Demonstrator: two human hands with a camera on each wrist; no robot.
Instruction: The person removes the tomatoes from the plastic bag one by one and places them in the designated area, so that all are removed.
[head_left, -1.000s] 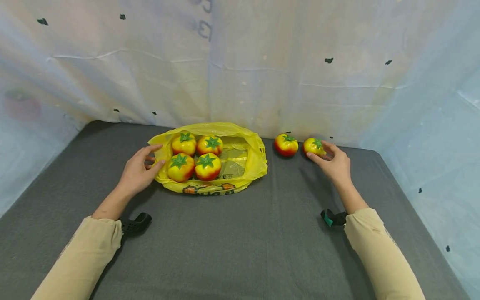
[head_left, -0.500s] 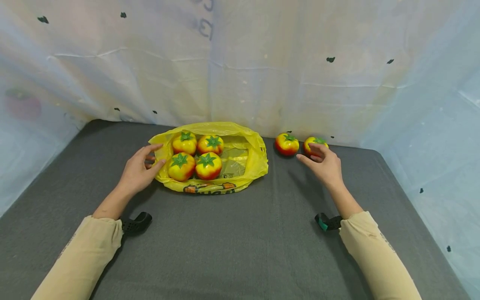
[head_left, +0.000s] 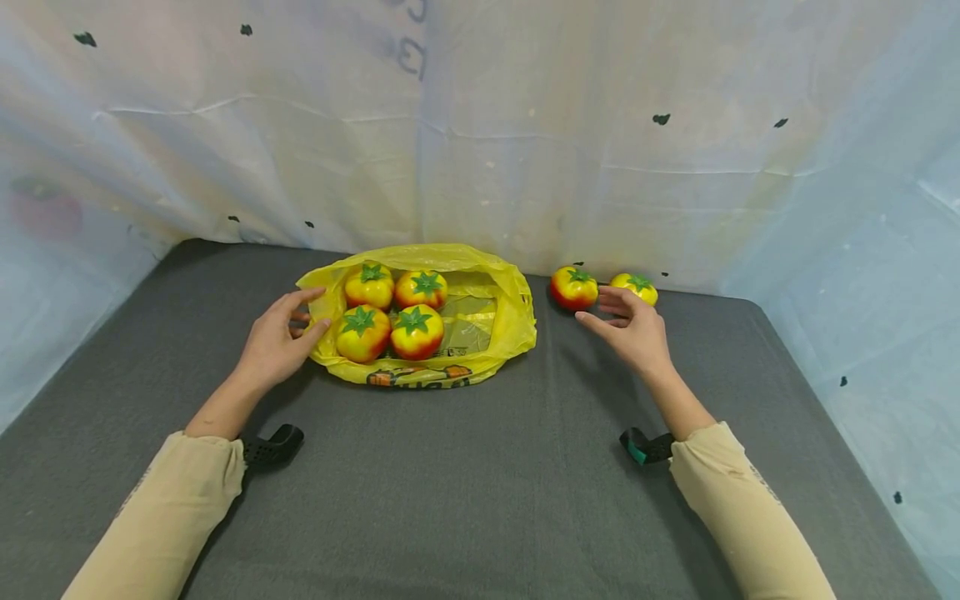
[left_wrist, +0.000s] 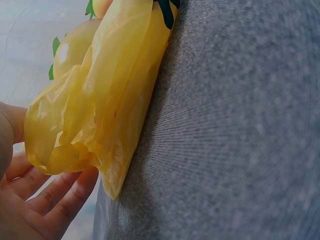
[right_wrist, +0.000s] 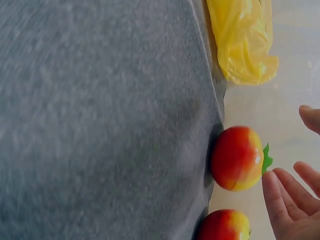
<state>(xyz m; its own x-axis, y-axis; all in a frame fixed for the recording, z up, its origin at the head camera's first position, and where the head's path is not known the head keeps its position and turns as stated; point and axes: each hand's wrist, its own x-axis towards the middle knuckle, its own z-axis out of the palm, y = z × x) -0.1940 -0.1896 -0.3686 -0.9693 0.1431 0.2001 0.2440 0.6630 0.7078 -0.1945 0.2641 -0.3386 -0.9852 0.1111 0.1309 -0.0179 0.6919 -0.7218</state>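
Right hand [head_left: 636, 333] beside left fruit [head_left: 573, 289], fingers released

Right arm: extended forward and angled inward over the table [head_left: 480, 483]. The thumb is spread from the fingers, which are lightly bent and grasp nothing. The fingertips are at the right side of the left fruit; contact cannot be confirmed.

Left arm: extended forward and angled inward. The left hand [head_left: 279, 343] is at the left end of the bag [head_left: 498, 354], thumb at the rim and fingers reaching along its outer side, relaxed, not clenched.

Positions: four bagged fruits [head_left: 363, 333] sit leaf side up in the left part of the open bag. The left fruit and right fruit [head_left: 642, 287] rest at the rear table edge, right of the bag; the right fruit is partly hidden by the right hand.

Change: one second earlier, the right hand was touching the right fruit. It has since moved left to the left fruit. The left hand, bag and bagged fruits are unchanged
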